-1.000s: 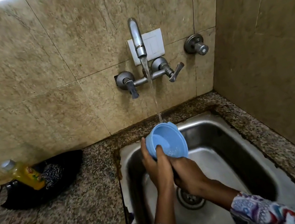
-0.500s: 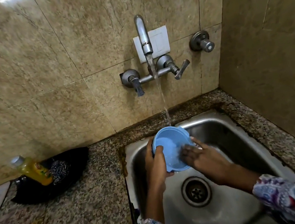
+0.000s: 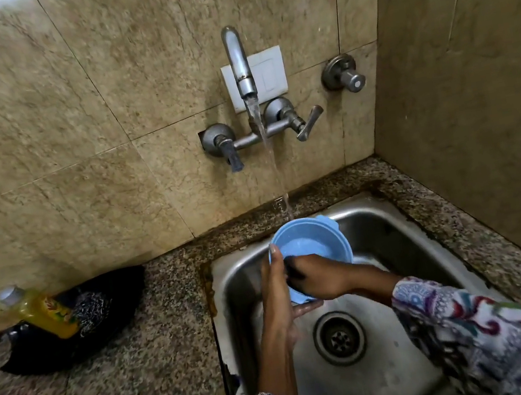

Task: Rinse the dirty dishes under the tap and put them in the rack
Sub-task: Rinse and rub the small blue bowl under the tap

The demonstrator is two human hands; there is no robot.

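A light blue plastic bowl (image 3: 312,244) is tilted toward me over the steel sink (image 3: 406,380), its far rim under the stream from the wall tap (image 3: 238,62). My left hand (image 3: 278,298) grips the bowl's left rim, thumb up along the edge. My right hand (image 3: 322,278) reaches inside the bowl with its fingers curled against the inner wall; whether they hold anything is hidden. Water is running. No rack is in view.
A yellow soap bottle (image 3: 42,312) lies on a black dish (image 3: 75,320) with a scrubber on the granite counter (image 3: 130,394) left of the sink. Tiled walls close in behind and on the right. The drain (image 3: 339,338) sits mid-basin.
My right hand has moved from the bowl's right rim to deeper inside it, toward the left. The bowl stays under the stream, tilted a bit more toward me.
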